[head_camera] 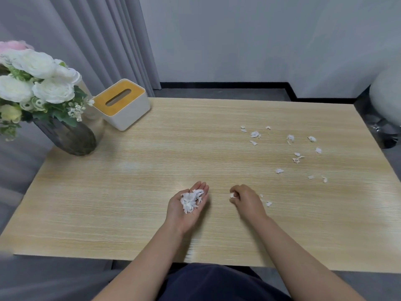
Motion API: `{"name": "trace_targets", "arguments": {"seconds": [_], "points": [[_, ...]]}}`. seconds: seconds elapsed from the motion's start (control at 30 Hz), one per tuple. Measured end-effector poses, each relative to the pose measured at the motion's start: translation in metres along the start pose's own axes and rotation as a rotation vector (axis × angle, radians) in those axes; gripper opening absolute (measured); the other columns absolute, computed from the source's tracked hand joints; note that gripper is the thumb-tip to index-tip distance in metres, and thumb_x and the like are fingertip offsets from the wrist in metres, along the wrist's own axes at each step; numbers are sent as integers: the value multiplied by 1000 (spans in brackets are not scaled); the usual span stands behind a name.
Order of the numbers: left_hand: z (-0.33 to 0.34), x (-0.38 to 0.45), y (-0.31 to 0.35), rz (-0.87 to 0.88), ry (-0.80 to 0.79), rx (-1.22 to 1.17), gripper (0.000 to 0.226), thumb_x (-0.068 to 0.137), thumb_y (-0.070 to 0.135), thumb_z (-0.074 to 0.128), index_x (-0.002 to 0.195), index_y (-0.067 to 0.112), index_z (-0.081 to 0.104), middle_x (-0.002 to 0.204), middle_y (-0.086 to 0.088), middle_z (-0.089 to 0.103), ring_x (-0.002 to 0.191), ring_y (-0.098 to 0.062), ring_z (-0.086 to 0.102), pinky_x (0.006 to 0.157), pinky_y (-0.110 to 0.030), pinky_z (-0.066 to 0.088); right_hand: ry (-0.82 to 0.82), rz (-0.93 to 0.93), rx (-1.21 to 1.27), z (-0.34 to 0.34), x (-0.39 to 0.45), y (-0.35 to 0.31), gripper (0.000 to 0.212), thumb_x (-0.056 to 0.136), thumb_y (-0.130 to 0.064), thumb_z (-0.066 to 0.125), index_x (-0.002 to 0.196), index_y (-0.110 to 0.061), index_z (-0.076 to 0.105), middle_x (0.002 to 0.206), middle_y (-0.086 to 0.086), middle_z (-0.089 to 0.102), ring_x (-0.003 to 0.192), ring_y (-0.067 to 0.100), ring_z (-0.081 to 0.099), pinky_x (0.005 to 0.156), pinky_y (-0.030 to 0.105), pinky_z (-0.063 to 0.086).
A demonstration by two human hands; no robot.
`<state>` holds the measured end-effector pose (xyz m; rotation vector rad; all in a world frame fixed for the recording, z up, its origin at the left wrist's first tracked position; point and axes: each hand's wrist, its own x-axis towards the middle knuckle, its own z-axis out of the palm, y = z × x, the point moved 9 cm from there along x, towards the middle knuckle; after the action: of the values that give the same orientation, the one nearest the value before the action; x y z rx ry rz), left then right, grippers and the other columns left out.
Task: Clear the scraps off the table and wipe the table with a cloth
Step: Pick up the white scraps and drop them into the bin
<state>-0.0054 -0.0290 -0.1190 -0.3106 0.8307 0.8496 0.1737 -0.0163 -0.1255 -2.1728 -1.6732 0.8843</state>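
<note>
Scraps [290, 137] of white paper, strewn loose over the table [152, 170], well beyond and to the right of the right hand's fingers [235, 191]. More scraps heaped as a small pile [191, 199] in the upturned palm of the left hand [186, 205], just short of its fingertips. Left fingers [201, 186] straight and close together, pointed away from the body, cradling the pile rather than gripping it. Right hand [245, 200] knuckles up, near the left and level with it, fingers curled in and pinching one white scrap [232, 194] at their tips; possibly touching the table there, though too blurred to tell. Two more bits [268, 203] just right of that hand. Far off past the left fingertips, toward the back left corner: a white tissue box [123, 105] with a yellow-brown lid, and beside it a dark vase [69, 135] of white flowers [36, 81]. Grey curtain [97, 40] behind both.
</note>
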Motion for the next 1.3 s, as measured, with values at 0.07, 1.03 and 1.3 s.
{"name": "trace_targets", "arguments": {"seconds": [0.07, 1.03, 1.3], "points": [[0, -1, -3, 3, -8, 0, 41, 96, 12, 24, 114, -11, 52, 107, -27, 61, 110, -38, 50, 91, -50, 44, -9, 1, -11, 1, 3, 0, 18, 86, -11, 63, 104, -10, 62, 90, -1, 51, 84, 14, 50, 72, 25, 36], [33, -2, -20, -137, -114, 92, 34, 92, 12, 32, 107, -3, 58, 89, -19, 69, 67, -27, 69, 55, -22, 51, 72, -324, 116, -34, -50, -113, 18, 83, -15, 67, 100, -12, 69, 95, 1, 63, 89, 14, 51, 80, 23, 36], [51, 1, -40, -155, -149, 71, 37, 93, 10, 28, 106, -4, 59, 89, -19, 69, 68, -31, 70, 48, -27, 52, 154, -261, 232, -58, -56, -95, 29, 81, -13, 69, 110, -14, 67, 98, 1, 63, 92, 13, 56, 85, 22, 41]]}}
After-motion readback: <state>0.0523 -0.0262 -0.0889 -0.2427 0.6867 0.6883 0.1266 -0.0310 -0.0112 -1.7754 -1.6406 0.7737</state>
